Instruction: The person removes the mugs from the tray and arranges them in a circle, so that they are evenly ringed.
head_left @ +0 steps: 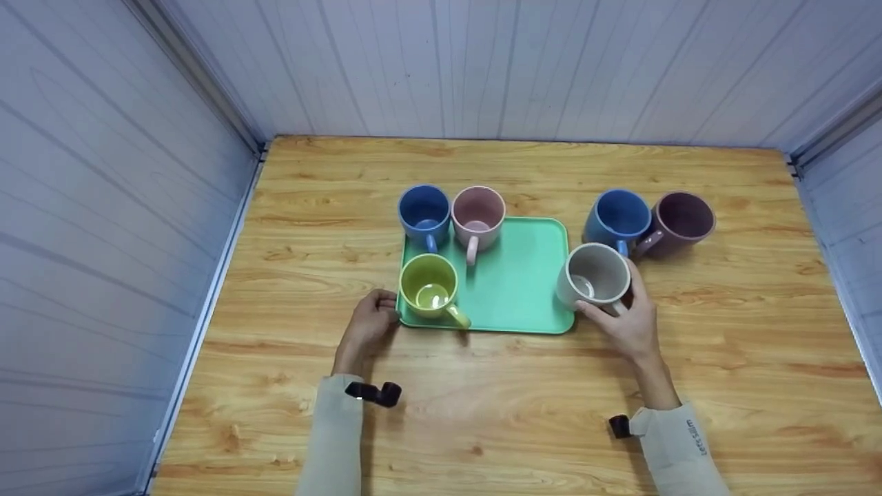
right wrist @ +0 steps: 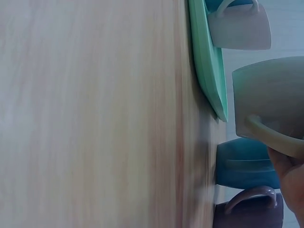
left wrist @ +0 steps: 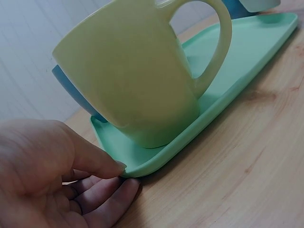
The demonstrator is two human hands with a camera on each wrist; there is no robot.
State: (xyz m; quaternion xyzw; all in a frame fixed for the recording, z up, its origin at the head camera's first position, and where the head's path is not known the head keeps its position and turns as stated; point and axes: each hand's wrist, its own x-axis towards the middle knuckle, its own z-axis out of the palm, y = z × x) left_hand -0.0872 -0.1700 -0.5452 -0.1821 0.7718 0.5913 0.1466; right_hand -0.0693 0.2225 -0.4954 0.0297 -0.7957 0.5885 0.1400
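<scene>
- We see our right hand (head_left: 623, 322) holding a grey mug (head_left: 594, 275); the fingers curl round its handle and side.
- The grey mug sits at the right edge of the green tray (head_left: 520, 275), near the front corner. In the right wrist view it looks lifted a little off the worktop (head_left: 482, 413), beside the tray's edge.
- Our left hand (head_left: 371, 322) is at the front left corner of the tray. In the left wrist view the thumb lies on the rim and the fingers (left wrist: 107, 197) tuck under it, so this hand pinches the tray corner.
- A yellow-green mug (head_left: 430, 287) stands on the tray just beside that corner, with its handle pointing to the front right.
- Two more mugs stand at the back left of the tray: a blue mug (head_left: 423, 210) and a pink mug (head_left: 477, 215), side by side and touching or almost touching. Their handles point to the front.
- The middle and right part of the tray is bare.
- Off the tray, on the worktop to the right, stand a second blue mug (head_left: 618, 217) and a dark purple mug (head_left: 682, 222). They are just behind the grey mug and close to our right hand.
- White ribbed walls (head_left: 103, 207) close in the worktop on the left, the back and the right.
- There is small writing on the right sleeve (head_left: 682, 448), too small for us to read.
- A small black thing sits on each wrist.
</scene>
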